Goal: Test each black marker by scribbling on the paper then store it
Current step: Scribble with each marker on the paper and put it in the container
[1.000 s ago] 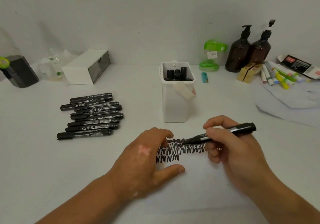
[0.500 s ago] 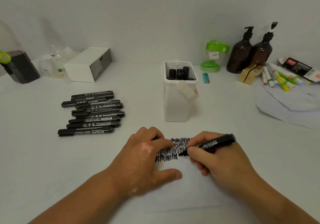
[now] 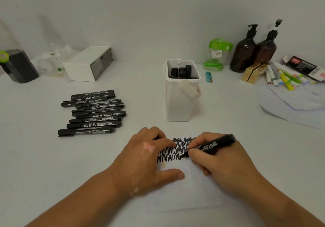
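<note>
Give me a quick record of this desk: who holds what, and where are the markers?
Right hand: grips an uncapped black marker, tip on the paper
Left hand: rests on the paper; something black peeks beneath its fingers, unclear what
Scribbles: black zigzag rows at the paper's far end
White bin: upright beyond the paper, stored markers standing inside
Marker pile: capped, lying on the table left of the bin

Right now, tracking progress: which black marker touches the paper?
The marker gripped by the right hand, tip on the paper; the rest lie in a pile at left or stand in the white bin.
</note>
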